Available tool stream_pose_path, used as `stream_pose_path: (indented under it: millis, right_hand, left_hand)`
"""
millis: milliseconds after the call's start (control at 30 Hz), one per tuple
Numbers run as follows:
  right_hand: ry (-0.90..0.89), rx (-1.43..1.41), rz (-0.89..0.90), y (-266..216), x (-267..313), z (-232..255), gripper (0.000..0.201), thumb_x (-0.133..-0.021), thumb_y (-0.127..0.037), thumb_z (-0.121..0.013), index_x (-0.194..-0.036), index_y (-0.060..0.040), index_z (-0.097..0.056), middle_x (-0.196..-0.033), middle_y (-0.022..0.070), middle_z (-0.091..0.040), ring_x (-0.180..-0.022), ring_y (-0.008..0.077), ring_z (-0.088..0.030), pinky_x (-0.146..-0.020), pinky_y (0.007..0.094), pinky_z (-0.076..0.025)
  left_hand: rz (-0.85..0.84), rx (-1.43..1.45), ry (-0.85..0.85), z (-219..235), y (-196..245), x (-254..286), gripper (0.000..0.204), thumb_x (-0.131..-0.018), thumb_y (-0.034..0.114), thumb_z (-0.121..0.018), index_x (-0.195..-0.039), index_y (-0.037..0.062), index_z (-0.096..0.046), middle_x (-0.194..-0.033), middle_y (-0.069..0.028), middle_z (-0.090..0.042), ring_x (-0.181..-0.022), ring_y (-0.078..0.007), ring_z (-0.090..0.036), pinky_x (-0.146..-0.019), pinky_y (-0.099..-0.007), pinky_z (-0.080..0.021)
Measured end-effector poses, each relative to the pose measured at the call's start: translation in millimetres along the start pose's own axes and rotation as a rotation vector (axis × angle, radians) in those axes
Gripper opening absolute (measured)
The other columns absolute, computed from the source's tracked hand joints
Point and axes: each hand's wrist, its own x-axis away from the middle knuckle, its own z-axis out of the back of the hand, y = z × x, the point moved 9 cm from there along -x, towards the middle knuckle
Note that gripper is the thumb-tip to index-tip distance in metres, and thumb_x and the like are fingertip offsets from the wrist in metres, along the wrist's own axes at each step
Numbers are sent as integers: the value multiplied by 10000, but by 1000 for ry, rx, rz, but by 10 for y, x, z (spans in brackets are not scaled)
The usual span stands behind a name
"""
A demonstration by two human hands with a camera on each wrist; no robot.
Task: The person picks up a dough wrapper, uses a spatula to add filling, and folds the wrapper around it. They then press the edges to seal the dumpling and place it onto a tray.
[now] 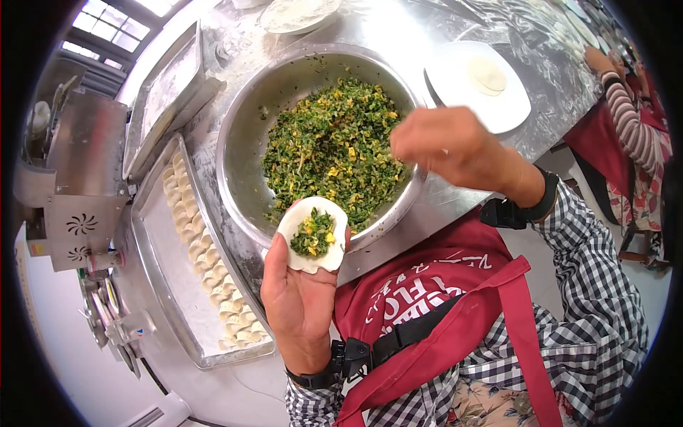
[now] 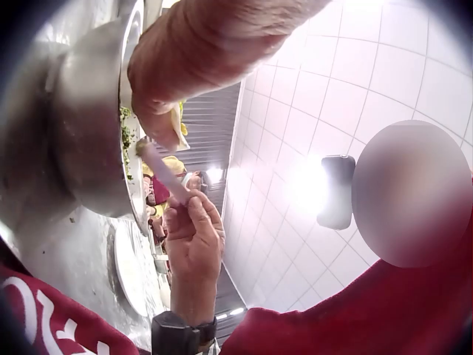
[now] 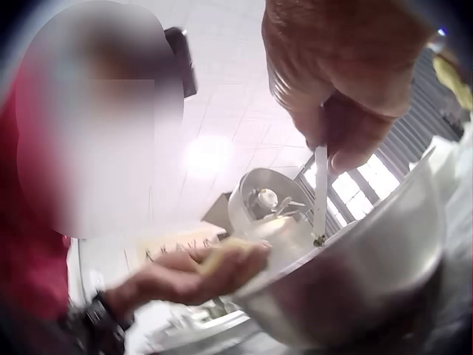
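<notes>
Filled wrapper (image 1: 313, 235) is cradled in the left hand (image 1: 299, 299).
A thin spatula (image 3: 320, 194) is pinched by the right hand (image 1: 448, 149) over the filling bowl (image 1: 245, 135).

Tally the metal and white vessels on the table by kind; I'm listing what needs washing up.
Metal bowls: 1, holding filling
Metal trays: 2, one with dumplings, one floured
White plates: 2, near, far
Total: 5

We're looking at a flour-dusted steel bench (image 1: 420, 28). At centre frame sits a big metal bowl (image 1: 245, 135) of chopped green filling. To its left lies a tray (image 1: 167, 285) lined with folded dumplings, and another tray (image 1: 171, 85) sits above that. Upper right, we see a white plate (image 1: 455, 85) carrying a wrapper.
</notes>
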Motion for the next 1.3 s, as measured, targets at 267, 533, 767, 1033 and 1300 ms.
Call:
stream_pose_path:
  millis: [267,533,767,1033,1300]
  right_hand:
    - [-297,25,175,-310,124,-220,214,-702,-159,-673,-858,-52,-572,-922,84,-571,-868,263,-544,-732,367,-449]
    - [123,-294,106,-415,3,-12,217,-660,-35,-703,-859,-51,-617,-1014,93,-589,-866,256,-568,-714,342,-468]
    - [126,-381,120,-392,46,-43,163,-660,-34,-702,-801,-55,-624,-1016,91,-589,-877,252,-570,-734,345,-463]
    - [176,-355,177,-515,-23,-36,71,-682,-34,-637,-729,-56,-588,-980,100,-584,-805,265,-561,-687,347,-458]
    - [138,-422,115,-523,-37,-35,85,-693,-31,-638,-773,-49,-621,-992,115,-588,-858,260,-577,-711,335,-474]
  left_hand:
    - [110,-37,47,-49,-135,1,399,-938,237,-390,-1262,4,-397,-1222,-158,-501,-1113,-284,-511,-913,-478,-452]
    - [321,98,-40,-292,-400,28,398,-941,257,-385,-1254,12,-403,-1182,-152,-524,-1059,-268,-547,-775,-413,-542]
    - [298,-37,-29,-330,-441,1,417,-932,241,-398,-1268,-6,-376,-1189,-156,-506,-1018,-254,-564,-760,-407,-551]
    - [176,-813,-206,-608,-427,20,725,-685,59,-724,-1285,-57,-332,-1153,-153,-511,-1003,-261,-571,-802,-382,-542]
    - [-67,-1485,-366,-672,-354,51,636,-709,37,-658,-1280,-4,-379,-987,-121,-612,-899,-187,-604,-788,-257,-457]
